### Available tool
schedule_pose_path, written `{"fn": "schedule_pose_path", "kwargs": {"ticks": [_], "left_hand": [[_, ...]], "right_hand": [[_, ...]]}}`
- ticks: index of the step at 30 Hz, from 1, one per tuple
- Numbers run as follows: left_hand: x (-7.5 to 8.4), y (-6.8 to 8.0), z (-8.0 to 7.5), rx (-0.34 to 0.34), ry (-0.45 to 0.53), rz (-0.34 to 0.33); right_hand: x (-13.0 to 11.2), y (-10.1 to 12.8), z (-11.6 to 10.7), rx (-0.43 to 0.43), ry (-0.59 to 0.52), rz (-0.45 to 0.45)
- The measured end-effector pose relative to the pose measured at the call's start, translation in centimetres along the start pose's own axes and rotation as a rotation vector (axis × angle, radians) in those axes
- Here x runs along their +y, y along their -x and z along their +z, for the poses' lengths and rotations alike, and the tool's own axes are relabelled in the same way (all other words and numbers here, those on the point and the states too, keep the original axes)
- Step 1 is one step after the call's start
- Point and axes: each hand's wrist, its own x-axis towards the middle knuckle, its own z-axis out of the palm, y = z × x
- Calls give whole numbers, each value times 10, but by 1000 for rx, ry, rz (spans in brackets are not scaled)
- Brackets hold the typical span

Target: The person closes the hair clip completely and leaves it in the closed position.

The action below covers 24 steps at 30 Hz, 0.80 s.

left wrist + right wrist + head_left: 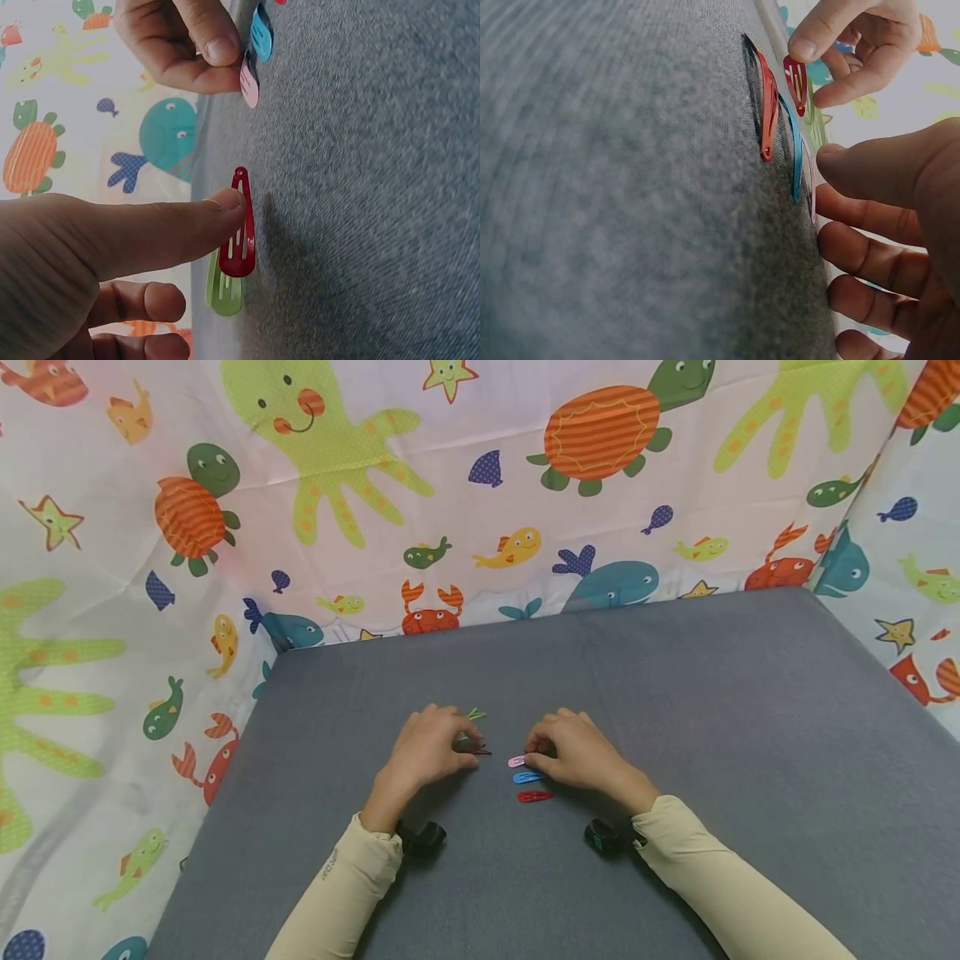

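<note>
Left hand (427,752) pinches a dark red clip (240,232); right hand (573,752) pinches a pink clip (249,82) (blue clip (527,777) adjacent). Loose pinch risks either clip snapping free.

Grey felt mat (750,735) fills centre and lower frame in my head view. Sea-creature print cloth (480,510) walls it on three sides. On the cloth: lime octopus (330,452) upper left, orange-striped turtle (607,431) top centre-right, teal whale (611,583) and red crab (430,610) just above the mat's far edge.
</note>
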Motion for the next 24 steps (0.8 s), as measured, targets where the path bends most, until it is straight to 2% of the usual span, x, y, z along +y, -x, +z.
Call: {"fn": "schedule_pose_path", "kwargs": {"ticks": [13,19,24], "left_hand": [[-3,4,-5,12,-50,-37],[-3,5,-6,4,-67,-54],[-3,7,-7,-3,-76,-70]], "right_hand": [[-5,-2,4,42,-21,28],[-11,-6,5,66,-15,10],[-20,-12,6,48,-2,-6]]}}
